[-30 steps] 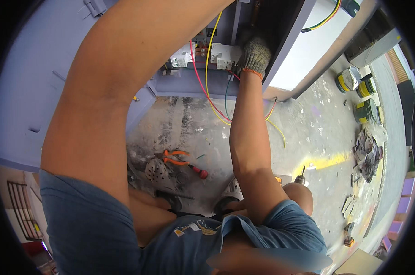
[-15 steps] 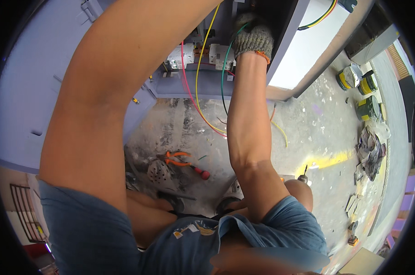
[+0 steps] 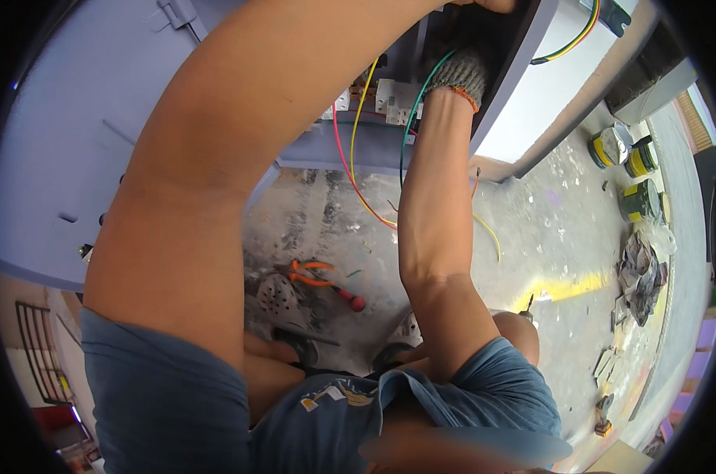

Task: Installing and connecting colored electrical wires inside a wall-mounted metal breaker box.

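Note:
My right hand (image 3: 460, 73), in a grey knitted glove with an orange cuff edge, reaches into the dark right side of an open grey-lilac electrical cabinet (image 3: 496, 118). A green wire (image 3: 418, 107) runs up to the glove; shadow hides the fingers, so their grip does not show. My left arm crosses the upper picture, and only a sliver of bare skin, seemingly my left hand (image 3: 496, 5), shows at the top edge. Red wire (image 3: 338, 134) and yellow wire (image 3: 357, 118) hang down past white circuit breakers (image 3: 397, 101).
Orange-handled pliers (image 3: 312, 273) and a red-handled screwdriver (image 3: 350, 299) lie on the stained floor between my feet. The cabinet door (image 3: 50, 174) stands open at left. Paint buckets (image 3: 608, 148) and a crumpled dark bag (image 3: 640, 268) are at right.
The view has shifted, so the cabinet sits slightly higher and further right. My left arm has moved right, covering more of the breakers. Bare skin now shows at the top edge.

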{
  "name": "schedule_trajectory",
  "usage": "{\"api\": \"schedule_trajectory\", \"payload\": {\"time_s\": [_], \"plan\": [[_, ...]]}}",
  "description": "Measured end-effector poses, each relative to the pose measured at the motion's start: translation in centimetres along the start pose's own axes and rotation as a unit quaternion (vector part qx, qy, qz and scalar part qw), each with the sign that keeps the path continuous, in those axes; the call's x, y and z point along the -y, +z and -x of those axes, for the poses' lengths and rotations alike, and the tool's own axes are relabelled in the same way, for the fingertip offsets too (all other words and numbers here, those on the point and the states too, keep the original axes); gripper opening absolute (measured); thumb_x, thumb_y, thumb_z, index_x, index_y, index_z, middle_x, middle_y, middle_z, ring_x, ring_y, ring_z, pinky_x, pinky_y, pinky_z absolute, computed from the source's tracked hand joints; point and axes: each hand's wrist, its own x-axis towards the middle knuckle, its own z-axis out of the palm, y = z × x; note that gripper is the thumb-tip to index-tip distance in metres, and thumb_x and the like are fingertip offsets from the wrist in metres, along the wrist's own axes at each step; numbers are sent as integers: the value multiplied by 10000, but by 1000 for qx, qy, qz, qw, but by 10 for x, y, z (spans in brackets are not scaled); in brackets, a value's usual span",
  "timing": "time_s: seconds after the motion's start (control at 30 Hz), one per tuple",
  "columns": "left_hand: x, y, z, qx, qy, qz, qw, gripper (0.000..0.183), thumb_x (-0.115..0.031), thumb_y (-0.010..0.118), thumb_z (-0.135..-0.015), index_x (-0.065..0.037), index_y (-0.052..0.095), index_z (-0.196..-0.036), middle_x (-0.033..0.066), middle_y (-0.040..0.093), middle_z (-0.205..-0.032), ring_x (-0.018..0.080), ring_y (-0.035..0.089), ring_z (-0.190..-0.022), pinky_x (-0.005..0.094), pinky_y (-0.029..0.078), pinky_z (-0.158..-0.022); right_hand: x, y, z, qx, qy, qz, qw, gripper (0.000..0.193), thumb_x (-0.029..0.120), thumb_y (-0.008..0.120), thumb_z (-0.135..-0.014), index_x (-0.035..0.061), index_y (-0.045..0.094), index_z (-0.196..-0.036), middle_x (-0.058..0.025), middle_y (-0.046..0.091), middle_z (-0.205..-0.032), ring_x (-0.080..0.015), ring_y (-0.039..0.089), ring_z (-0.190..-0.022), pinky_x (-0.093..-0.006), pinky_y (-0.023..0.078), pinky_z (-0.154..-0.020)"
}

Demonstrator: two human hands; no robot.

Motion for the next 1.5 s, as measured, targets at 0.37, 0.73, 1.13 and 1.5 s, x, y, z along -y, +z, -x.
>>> {"api": "schedule_trajectory", "payload": {"time_s": [0.37, 0.73, 1.13, 1.5], "plan": [[-3, -3, -10, 8, 51, -66, 996, 335, -59, 503, -836, 7, 700, -1099, 215, 707, -1034, 302, 700, -832, 399, 540, -756, 1, -19, -16, -23, -22, -3, 1000, 259, 140, 466, -983, 23, 613, -1161, -80, 619, -896, -152, 589, -713, -228, 512, -636], [-3, 2, -46, 11, 106, -128, 986, 325, -61, 509, -827, 14, 711, -1071, 225, 705, -1036, 313, 703, -851, 400, 542, -764, 15, -21, -7, -47, -49, -1, 998, 267, 148, 474, -984, 27, 609, -1180, -82, 621, -919, -165, 597, -744, -246, 514, -664], [6, 42, -96, -111, 9, -38, 993, 262, -111, 575, -790, 20, 740, -946, 266, 681, -1048, 352, 677, -1007, 409, 531, -868, 20, -21, 17, -77, -67, 13, 995, 279, 158, 482, -984, 32, 605, -1200, -84, 623, -943, -178, 606, -777, -266, 516, -694], [16, 37, -89, 5, -14, 231, 973, 337, -131, 544, -852, 66, 671, -1095, 276, 656, -1144, 389, 634, -1099, 431, 506, -910, 27, 9, -3, -30, -226, 431, 873, 298, 166, 494, -986, 33, 588, -1235, -80, 619, -1013, -189, 609, -861, -283, 514, -740]]}}
